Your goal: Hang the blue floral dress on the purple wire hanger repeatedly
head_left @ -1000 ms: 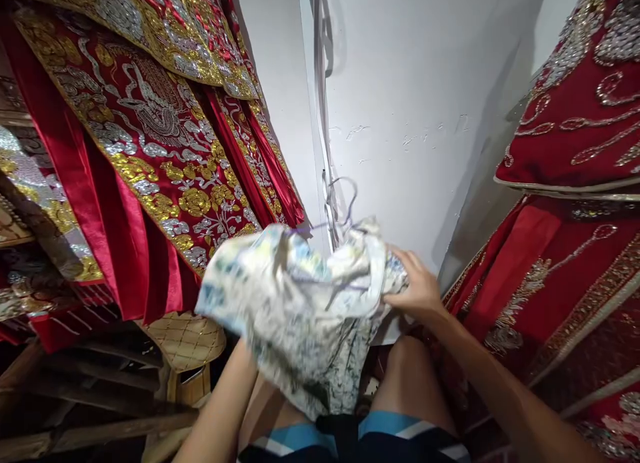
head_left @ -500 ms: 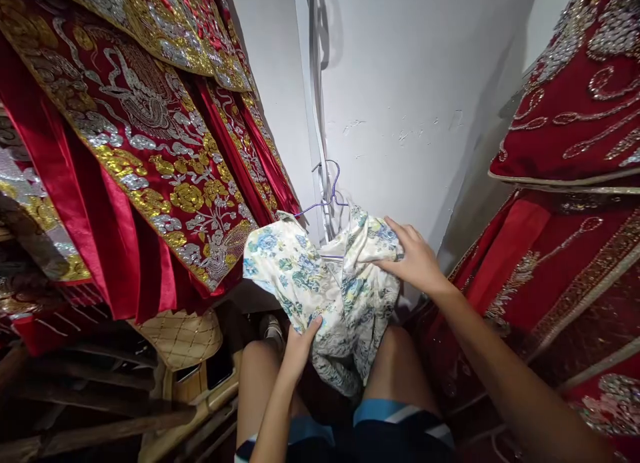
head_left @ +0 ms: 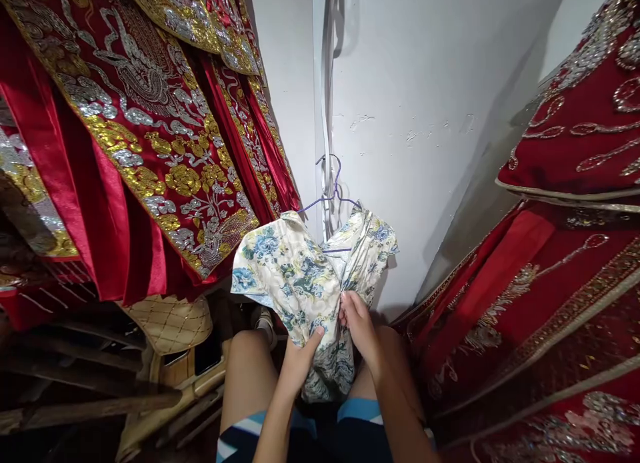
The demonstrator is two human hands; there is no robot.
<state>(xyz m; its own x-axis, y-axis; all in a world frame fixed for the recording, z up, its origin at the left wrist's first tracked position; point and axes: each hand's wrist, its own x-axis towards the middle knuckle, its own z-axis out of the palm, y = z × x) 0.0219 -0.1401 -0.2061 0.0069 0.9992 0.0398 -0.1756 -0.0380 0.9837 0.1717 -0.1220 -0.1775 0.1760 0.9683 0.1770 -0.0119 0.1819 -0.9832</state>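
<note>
A cream dress with blue and green flowers [head_left: 295, 270] hangs from a purple wire hanger [head_left: 336, 198] in front of me. My left hand [head_left: 301, 356] grips the dress low on its left side, thumb on the front and the other fingers hidden behind the cloth. At the middle of the front, my right hand [head_left: 357, 320] pinches the fabric just below the V neckline. The hanger's hook rests at a white strip [head_left: 327, 103] against the wall. Below my hands, the lower part of the dress hangs bunched between my knees.
A red gown with gold and silver embroidery [head_left: 165, 136] hangs at the left. More red beaded garments [head_left: 530, 270] hang close on the right. Low on the left stand a wooden chair [head_left: 165, 383] and a quilted gold cushion [head_left: 173, 323]. Behind the dress is a white wall [head_left: 425, 70].
My right hand has left the sleeve on the right and moved down and left to the dress's front. That sleeve now hangs free. My left hand keeps its hold.
</note>
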